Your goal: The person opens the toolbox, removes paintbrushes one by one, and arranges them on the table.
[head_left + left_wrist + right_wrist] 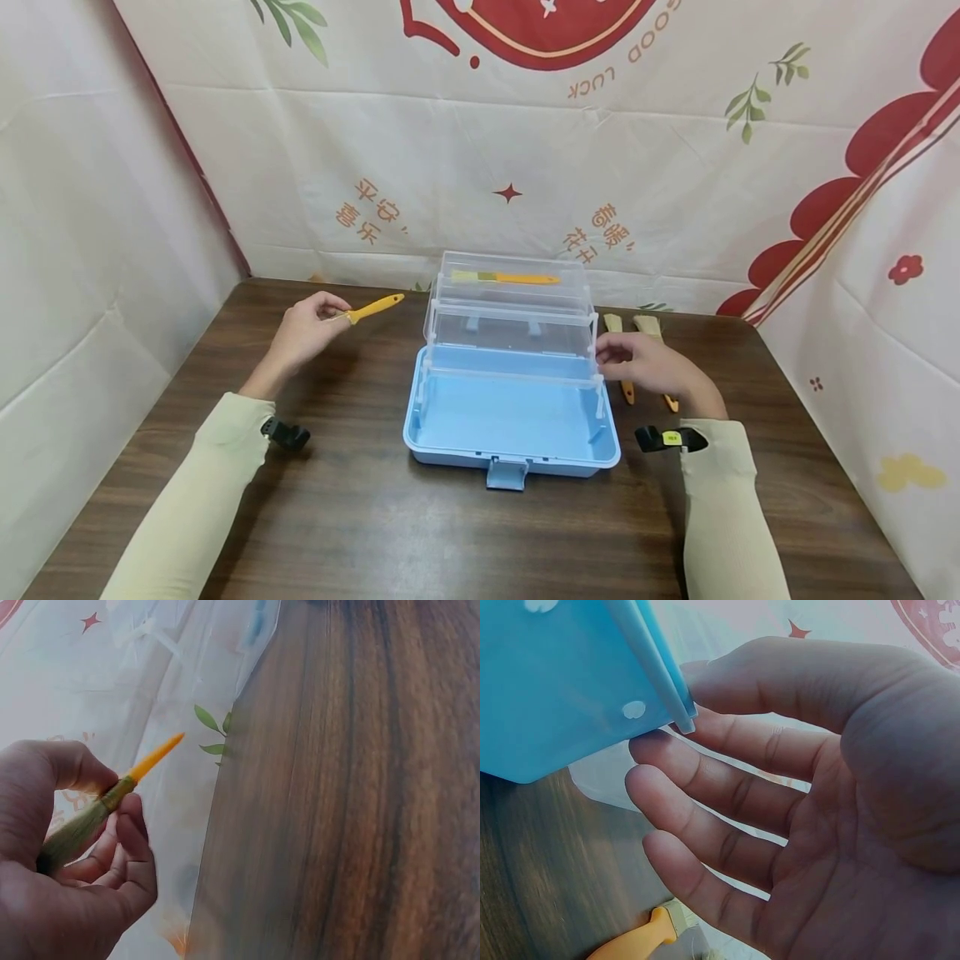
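Observation:
My left hand (pixel 303 329) pinches a yellow-handled paintbrush (pixel 378 307) between thumb and fingers, above the table's left side. In the left wrist view its bristles point into the palm and the handle (pixel 155 759) sticks outward. A light blue plastic toolbox (pixel 480 457) stands with its lid raised and clear trays (pixel 510 315) lifted at the back. Another yellow paintbrush (pixel 525 279) lies in the upper clear tray. At the toolbox's right side, my right hand (pixel 648 362) pinches the edge with thumb and index finger; the other fingers (pixel 682 799) spread below the rim.
Two more paintbrushes, one nearer the box (pixel 612 323) and one farther right (pixel 647 327), lie on the brown wooden table (pixel 337 517), partly behind my right hand. A printed white cloth (pixel 480 150) hangs behind and at both sides. The toolbox latch (pixel 507 474) hangs at the front.

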Demonstrator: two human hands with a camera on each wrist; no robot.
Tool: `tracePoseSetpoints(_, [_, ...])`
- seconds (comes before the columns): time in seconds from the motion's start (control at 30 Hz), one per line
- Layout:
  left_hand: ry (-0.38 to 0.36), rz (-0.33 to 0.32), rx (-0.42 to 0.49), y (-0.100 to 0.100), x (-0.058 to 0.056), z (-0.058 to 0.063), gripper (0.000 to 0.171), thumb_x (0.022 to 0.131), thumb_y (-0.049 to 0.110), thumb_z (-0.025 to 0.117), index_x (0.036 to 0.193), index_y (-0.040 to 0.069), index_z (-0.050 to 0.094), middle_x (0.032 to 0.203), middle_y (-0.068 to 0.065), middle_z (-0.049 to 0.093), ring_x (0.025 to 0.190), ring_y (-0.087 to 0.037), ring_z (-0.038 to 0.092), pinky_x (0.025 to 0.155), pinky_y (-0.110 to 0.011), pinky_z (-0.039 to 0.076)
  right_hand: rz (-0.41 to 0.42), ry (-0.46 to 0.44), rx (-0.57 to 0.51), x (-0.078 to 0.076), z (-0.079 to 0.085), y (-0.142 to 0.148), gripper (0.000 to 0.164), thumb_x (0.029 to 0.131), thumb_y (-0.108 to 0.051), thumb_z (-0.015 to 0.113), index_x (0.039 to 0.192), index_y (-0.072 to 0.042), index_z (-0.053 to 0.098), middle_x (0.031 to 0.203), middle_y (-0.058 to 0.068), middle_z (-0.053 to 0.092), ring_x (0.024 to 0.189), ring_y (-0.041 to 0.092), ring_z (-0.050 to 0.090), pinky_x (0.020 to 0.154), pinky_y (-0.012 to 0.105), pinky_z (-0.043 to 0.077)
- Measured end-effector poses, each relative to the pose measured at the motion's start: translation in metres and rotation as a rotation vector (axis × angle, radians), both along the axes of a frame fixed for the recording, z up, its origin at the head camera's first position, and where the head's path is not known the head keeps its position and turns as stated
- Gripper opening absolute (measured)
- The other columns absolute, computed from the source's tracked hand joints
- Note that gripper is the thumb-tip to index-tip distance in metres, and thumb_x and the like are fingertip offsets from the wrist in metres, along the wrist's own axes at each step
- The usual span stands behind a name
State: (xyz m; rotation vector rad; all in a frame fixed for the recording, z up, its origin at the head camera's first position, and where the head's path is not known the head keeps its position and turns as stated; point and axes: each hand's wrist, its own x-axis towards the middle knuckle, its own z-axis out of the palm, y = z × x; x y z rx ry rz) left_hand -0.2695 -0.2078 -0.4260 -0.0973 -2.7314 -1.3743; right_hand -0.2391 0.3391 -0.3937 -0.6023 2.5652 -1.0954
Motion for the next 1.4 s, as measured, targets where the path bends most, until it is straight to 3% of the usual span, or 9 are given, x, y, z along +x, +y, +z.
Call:
tracePoseSetpoints(0.23, [0.049,0.069,0.092,-0.003,0.001,0.007,0.028,0.1,0.022,0.08,0.114,0.0,0.071,0.115,-0.019,0.077,0.102,-0.026,0.067,0.079,-0.029,0.05,0.001,0.001,-0.002,0.0,-0.001,0.001,0.023,0.105,-0.009,0.072,0.126,-0.001,0.071,0.113,0.011,0.072,0.1,0.029,0.066,0.088,0.029,0.06])
tracePoseSetpoints(0.57, [0.035,0.014,0.214,-0.006,0.0,0.013,0.029,0.097,0.023,0.086,0.117,0.003,0.077,0.114,-0.003,0.072,0.098,-0.015,0.064,0.081,-0.029,0.051,-0.003,-0.01,-0.003,0.0,0.001,0.0,0.023,0.105,-0.008,0.072,0.126,-0.001,0.07,0.113,0.011,0.072,0.1,0.03,0.066,0.088,0.029,0.059])
tracePoseSetpoints(0.83, [-0.02,-0.021,0.241,-0.006,-0.003,0.015,0.04,0.098,0.022,0.085,0.128,-0.001,0.072,0.12,-0.01,0.068,0.098,-0.015,0.063,0.085,-0.03,0.054,-0.003,0.0,0.0,0.0,0.001,0.0,0.023,0.105,-0.009,0.073,0.126,-0.001,0.07,0.112,0.012,0.072,0.099,0.031,0.065,0.088,0.03,0.059])
tracePoseSetpoints(1.13, [-0.077,-0.043,0.293,-0.002,-0.007,0.014,0.05,0.102,0.023,0.082,0.139,-0.004,0.061,0.12,-0.009,0.077,0.106,-0.011,0.068,0.098,-0.032,0.052,-0.006,-0.002,0.006,0.001,0.001,-0.001,0.023,0.105,-0.01,0.073,0.127,-0.001,0.07,0.112,0.011,0.072,0.099,0.029,0.065,0.087,0.03,0.059])
tracePoseSetpoints(1.4, [-0.164,-0.073,0.321,0.01,-0.013,0.009,0.043,0.108,0.023,0.073,0.135,-0.009,0.062,0.126,-0.019,0.073,0.102,-0.014,0.071,0.1,-0.036,0.059,-0.01,-0.006,0.014,0.001,0.001,0.0,0.023,0.105,-0.01,0.073,0.126,-0.001,0.071,0.112,0.01,0.072,0.099,0.029,0.065,0.087,0.031,0.059])
